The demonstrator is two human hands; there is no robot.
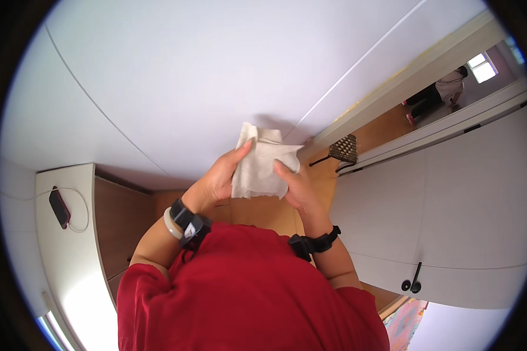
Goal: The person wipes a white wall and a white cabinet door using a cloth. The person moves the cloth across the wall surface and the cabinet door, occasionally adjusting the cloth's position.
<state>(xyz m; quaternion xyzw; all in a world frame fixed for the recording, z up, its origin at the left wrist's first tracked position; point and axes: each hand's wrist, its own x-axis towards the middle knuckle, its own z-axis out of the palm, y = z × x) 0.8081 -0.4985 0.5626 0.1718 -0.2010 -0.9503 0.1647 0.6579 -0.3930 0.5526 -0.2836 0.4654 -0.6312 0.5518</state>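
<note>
A folded off-white cloth (263,169) is held up in front of my chest, close to a pale wall panel (202,66). My left hand (224,173) grips its left side, thumb lying on the front face. On the right edge, my right hand (296,186) pinches the cloth with the thumb on top. The fingers of both hands are mostly hidden behind the fabric. One corner of the cloth sticks out to the right, and its upper edge is folded over in layers.
To the left stands a white-topped cabinet (66,259) with a phone (59,208) on a charging cable. On the right, a grey door (456,210) with a black handle (416,278) is swung open. Beyond the doorway are a woven stool (344,148) and another person (443,90).
</note>
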